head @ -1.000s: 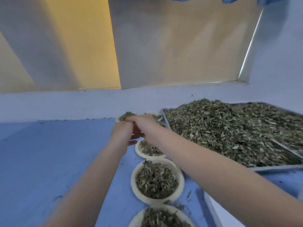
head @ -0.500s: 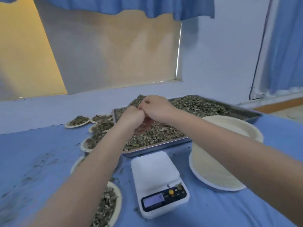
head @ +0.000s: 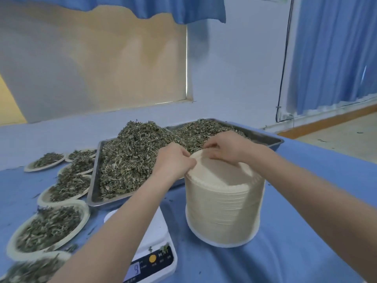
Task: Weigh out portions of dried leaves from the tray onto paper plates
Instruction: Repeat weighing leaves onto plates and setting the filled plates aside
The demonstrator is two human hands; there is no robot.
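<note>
Both my hands are on top of the stack of paper plates (head: 223, 203). My left hand (head: 173, 161) has its fingers curled tight and pinching the rim of the topmost plate at the stack's near-left edge; my right hand (head: 225, 147) has its fingers bent down onto the far rim, pinching or peeling at the same plate (I cannot tell whether it has separated from the one beneath).

Just beyond my fingertips sits the metal tray (head: 271, 139), heaped with dried leaves (head: 134, 152), so plenty of material is left to portion. Well to the left of my left hand, a row of filled plates (head: 49, 227) runs along the tray's side toward me; I count about six in view, each carrying a portion, so a good share of the job is already done.

Below my left wrist lies the white scale (head: 159, 242), its platform bare apart from a few stray bits near the display. As I judge it, the step in hand is freeing a fresh plate to set on that scale, with filling and weighing to follow.
</note>
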